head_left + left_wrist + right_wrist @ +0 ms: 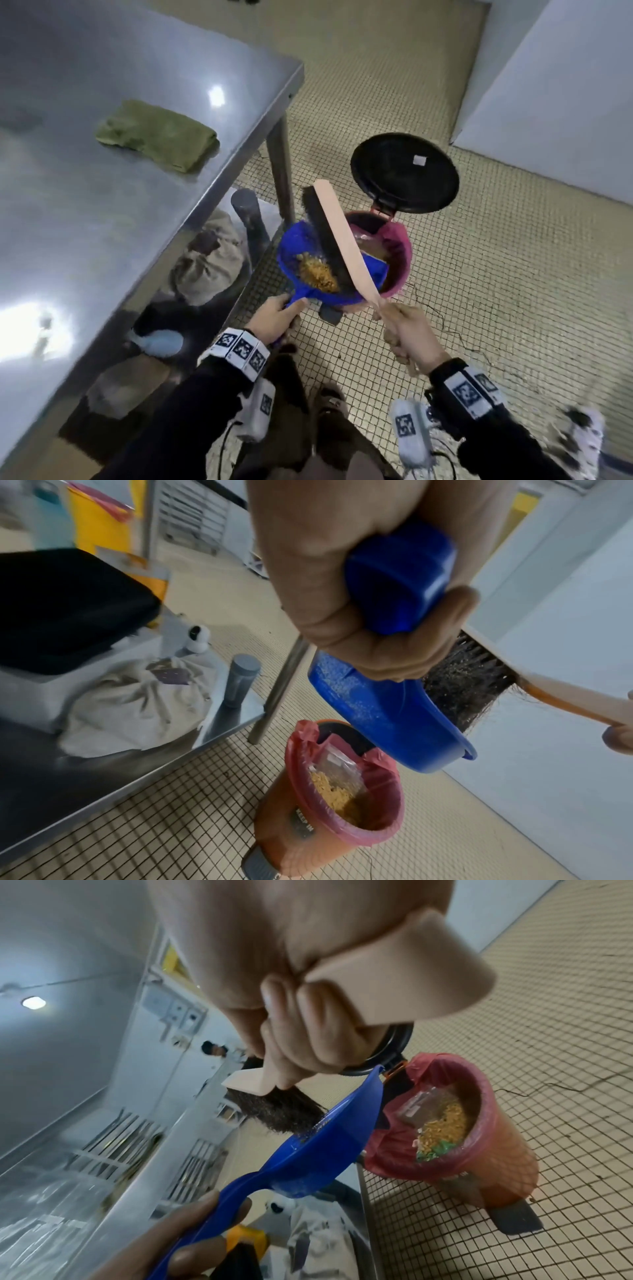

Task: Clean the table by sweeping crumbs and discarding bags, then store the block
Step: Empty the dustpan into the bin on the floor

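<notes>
My left hand (277,317) grips the handle of a blue dustpan (310,250) and holds it over the pink-lined pedal bin (399,250). Yellow crumbs (317,274) lie in the pan. My right hand (407,334) grips the pale wooden handle of a brush (342,240), whose dark bristles (466,680) rest in the pan. In the wrist views the bin (329,799) holds crumbs and a clear plastic bag (424,1104). The bin's black lid (404,173) stands open. No block shows in any view.
The steel table (102,205) is at my left, with a folded green cloth (157,135) on it. On its lower shelf sit a beige bag (209,260) and a grey bottle (248,214). A white wall (548,85) stands at right across the tiled floor (479,291).
</notes>
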Demonstrator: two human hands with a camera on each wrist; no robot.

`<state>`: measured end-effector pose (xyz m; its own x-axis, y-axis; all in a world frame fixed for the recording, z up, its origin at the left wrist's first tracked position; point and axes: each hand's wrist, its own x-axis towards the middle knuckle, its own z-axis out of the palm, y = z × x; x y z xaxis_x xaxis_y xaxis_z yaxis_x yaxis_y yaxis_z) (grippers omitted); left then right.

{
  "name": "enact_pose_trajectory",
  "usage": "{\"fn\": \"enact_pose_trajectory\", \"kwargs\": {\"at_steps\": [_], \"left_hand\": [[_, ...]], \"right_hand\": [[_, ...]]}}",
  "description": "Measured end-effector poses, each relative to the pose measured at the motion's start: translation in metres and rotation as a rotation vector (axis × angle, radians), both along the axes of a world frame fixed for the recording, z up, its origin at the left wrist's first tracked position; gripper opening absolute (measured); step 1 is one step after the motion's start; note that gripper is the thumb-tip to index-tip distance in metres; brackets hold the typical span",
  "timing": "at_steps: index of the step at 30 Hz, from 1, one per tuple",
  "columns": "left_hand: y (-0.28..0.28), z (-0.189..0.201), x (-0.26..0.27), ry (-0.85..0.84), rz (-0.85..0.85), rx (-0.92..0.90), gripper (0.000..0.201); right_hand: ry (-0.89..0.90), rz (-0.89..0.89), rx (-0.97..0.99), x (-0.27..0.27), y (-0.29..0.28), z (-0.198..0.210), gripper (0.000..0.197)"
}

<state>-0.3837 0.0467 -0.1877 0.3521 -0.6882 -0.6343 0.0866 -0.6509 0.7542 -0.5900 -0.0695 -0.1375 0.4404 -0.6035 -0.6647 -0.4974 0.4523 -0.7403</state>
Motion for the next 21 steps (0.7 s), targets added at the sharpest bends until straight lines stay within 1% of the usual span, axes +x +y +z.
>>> {"fn": "enact_pose_trajectory", "kwargs": {"at_steps": [2,5,7,9,11,13,16,19,21], "left_hand": [[-0.03,-0.009,0.014,0.031,-0.075,0.019,0.025],[-0.073,-0.024,0.033,-0.002,-0.222,0.039,0.022],[-0.096,-0.039,0.043,-0.044,-0.337,0.054,0.022],[-0.116,-0.056,0.048,-0.031,-0.395,0.088,0.022],[-0.133,-0.074,0.049,0.019,-0.414,0.119,0.02],[-0.15,-0.091,0.048,0.046,-0.413,0.171,0.02],[-0.173,-0.121,0.045,0.039,-0.431,0.232,0.022],[-0.188,-0.15,0.047,0.054,-0.432,0.287,0.019],[-0.193,-0.163,0.051,0.115,-0.39,0.333,0.019]], "right_hand": [[-0.013,-0.068,0.034,0.009,-0.011,-0.01,0.032],[-0.016,-0.219,0.148,0.026,-0.031,-0.037,0.031],[0.006,-0.292,0.203,0.035,-0.045,-0.062,0.032],[0.025,-0.341,0.244,0.041,-0.059,-0.092,0.035],[0.051,-0.382,0.27,0.042,-0.07,-0.123,0.036],[0.064,-0.387,0.319,0.04,-0.077,-0.149,0.038],[0.064,-0.392,0.389,0.033,-0.083,-0.186,0.039],[0.091,-0.429,0.351,0.031,-0.092,-0.219,0.039],[0.125,-0.482,0.291,0.032,-0.105,-0.237,0.039]]}}
